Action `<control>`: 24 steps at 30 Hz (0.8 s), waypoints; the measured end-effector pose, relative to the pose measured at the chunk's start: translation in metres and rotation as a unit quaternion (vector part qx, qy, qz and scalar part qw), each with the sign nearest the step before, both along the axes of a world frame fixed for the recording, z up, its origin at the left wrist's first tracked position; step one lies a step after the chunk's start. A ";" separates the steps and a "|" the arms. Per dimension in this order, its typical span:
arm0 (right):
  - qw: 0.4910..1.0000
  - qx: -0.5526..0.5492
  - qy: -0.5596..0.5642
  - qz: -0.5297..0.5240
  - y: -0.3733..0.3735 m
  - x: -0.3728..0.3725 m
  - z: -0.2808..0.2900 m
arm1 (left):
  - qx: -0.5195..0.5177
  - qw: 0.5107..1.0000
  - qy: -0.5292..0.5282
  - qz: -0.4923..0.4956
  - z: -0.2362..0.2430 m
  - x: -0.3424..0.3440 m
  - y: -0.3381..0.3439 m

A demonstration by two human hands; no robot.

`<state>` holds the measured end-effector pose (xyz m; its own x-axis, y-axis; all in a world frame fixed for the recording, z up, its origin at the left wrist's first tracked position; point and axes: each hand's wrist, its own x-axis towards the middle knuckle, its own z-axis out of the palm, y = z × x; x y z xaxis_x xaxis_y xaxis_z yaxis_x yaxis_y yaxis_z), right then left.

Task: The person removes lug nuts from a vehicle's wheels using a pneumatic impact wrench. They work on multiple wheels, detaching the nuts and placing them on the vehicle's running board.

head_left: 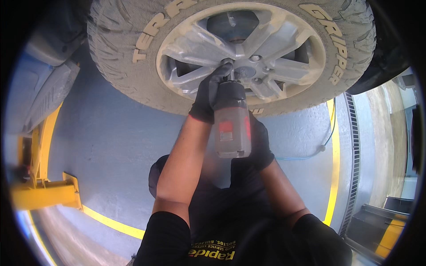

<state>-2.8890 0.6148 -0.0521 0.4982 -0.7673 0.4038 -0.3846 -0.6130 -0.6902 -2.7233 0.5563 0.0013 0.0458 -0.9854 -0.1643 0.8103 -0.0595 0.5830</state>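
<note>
While the impact wrench points up at the hub of the wheel, both gloved hands are on it: the left hand is wrapped around the black nose just behind the socket, fingers curled fully closed, apparently to steady the tip on a lug nut; the right hand sits lower and behind the body, mostly hidden by the tool, so the finger closure there cannot be told, though it seems to carry the handle. Wrench body: grey-silver casing with a red patch, black rubbery front end, blurred, which fits vibration. The socket meets the wheel at the left side of the ring of lug nuts; a second nut shows bare just right of it. Wheel: cast alloy, broad flat spokes, dusted pale and matte. The tyre has chunky tread blocks and raised pale lettering on the sidewall, also dusty. The wheel hangs clear of the floor, which is smooth painted blue-grey with a yellow line towards its lower left edge. A yellow lift arm lies at the left edge of the floor. A thin blue hose trails across the right side of the floor.
</note>
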 end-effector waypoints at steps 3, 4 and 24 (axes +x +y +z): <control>1.000 -0.003 -0.003 0.015 0.000 -0.002 -0.008 | 0.003 1.000 0.029 -0.004 -0.003 -0.001 0.002; 1.000 -0.005 -0.015 0.015 0.001 -0.001 -0.006 | 0.004 0.999 0.046 -0.003 -0.002 -0.002 0.001; 0.990 0.093 -0.103 0.029 0.025 -0.051 -0.002 | -0.282 0.803 -0.504 0.145 -0.037 -0.001 0.010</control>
